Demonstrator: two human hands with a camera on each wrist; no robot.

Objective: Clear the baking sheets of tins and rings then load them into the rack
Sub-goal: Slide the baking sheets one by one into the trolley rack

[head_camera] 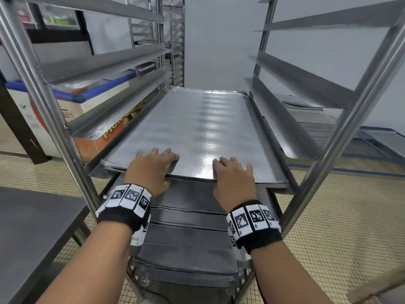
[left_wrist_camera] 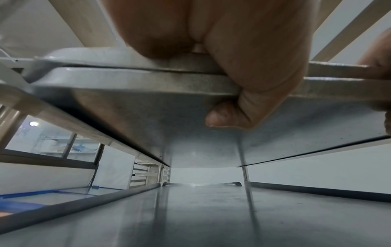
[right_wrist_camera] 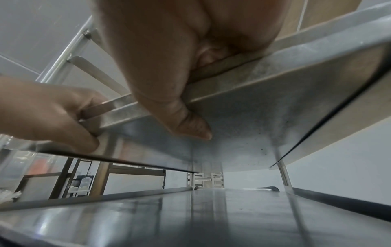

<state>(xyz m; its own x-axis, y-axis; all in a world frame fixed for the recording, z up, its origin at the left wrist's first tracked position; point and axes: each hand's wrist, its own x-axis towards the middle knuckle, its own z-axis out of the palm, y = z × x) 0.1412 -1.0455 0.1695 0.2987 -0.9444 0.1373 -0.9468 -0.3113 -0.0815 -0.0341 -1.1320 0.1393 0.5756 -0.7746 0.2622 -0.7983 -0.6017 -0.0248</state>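
Tiled floor and grey wall are framing the rack (head_camera: 72, 137), where bare sheets (head_camera: 192, 128) are resting on a middle pair of runners. Left hand (head_camera: 153, 170) and right hand (head_camera: 232, 176) are each pinching the near edge, fingers above, thumbs below, likely for pushing. Runners are hugging both sides; upper slots are standing free.

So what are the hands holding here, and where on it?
Both the left hand and right hand grip the baking sheet by its near edge, fingers on top, thumbs underneath; it sits partway in the rack.
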